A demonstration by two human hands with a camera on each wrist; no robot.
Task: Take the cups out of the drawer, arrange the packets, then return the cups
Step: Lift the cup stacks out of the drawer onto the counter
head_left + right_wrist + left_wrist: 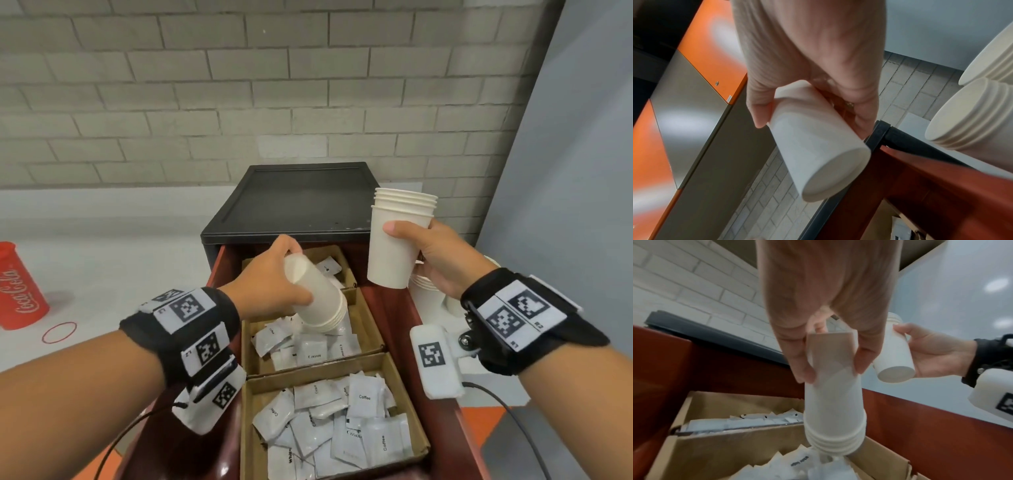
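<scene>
My left hand (pixel 270 281) is close to the camera, with its fingers (pixel 801 368) and thumb curled round a stack of white paper cups (pixel 318 298). That stack is upside down and tilted, with its rims just over the packets (pixel 308 346) in the middle cardboard box (pixel 371 329). My right hand (pixel 435 257) has its fingers wrapped round another stack of cups (pixel 399 240). This one is right way up and sits in the air over the right edge of the red drawer (pixel 394 308). More cups (pixel 970 116) stand on the counter, just right of the drawer. The near box (pixel 414 428) is full of coffee packets (pixel 366 397). A red Coca-Cola cup (pixel 19 287) stands far left, with a red rubber band (pixel 59 332) beside it.
</scene>
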